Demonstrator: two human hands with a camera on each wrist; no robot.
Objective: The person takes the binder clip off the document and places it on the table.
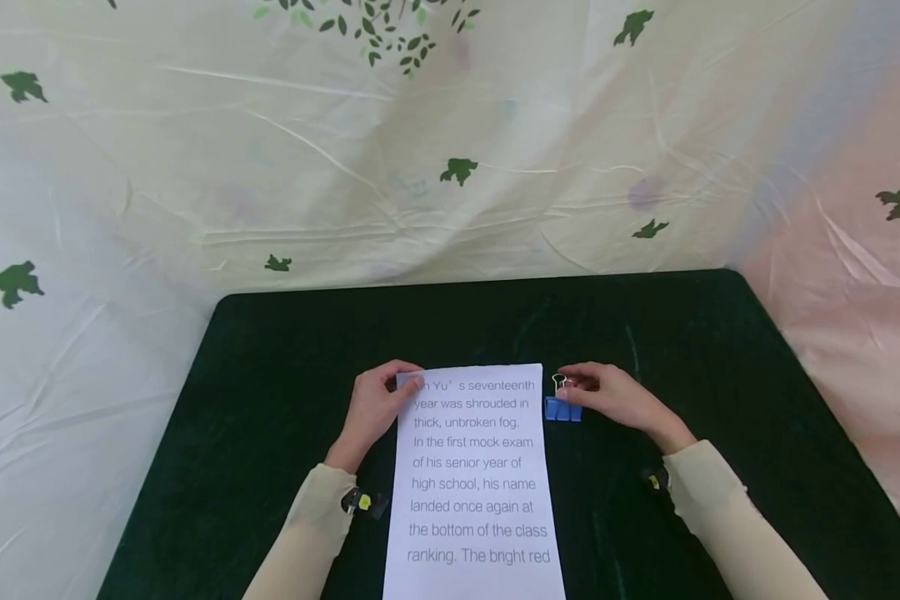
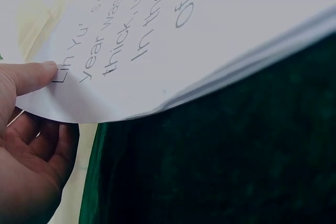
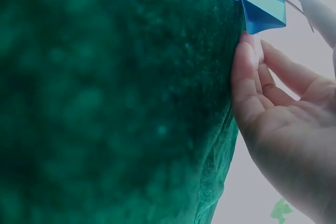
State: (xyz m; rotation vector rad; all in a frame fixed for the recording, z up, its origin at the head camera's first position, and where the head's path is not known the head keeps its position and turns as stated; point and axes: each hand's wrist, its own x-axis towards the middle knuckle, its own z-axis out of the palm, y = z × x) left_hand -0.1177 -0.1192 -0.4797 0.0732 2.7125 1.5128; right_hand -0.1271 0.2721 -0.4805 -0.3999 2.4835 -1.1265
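Printed paper sheets [image 1: 476,475] stand out white against the dark green tabletop, lines of large text facing up. My left hand [image 1: 367,408] pinches their upper left corner. In the left wrist view the thumb [image 2: 34,76] lies on top of the paper [image 2: 142,77], the other fingers curl beneath, and the paper's edge shows stacked layers. Just right of the paper's top right corner is a blue binder clip [image 1: 563,410]. My right hand [image 1: 618,398] grips this clip around its silver wire handles. The right wrist view shows the clip [image 3: 265,9] beside the thumb and fingertips.
A dark green cloth covers the table [image 1: 270,467], which has rounded far corners. Behind it hangs a pale curtain [image 1: 330,192] with green leaf and bird shapes. Small devices with yellow marks [image 1: 363,502] are strapped at both wrists.
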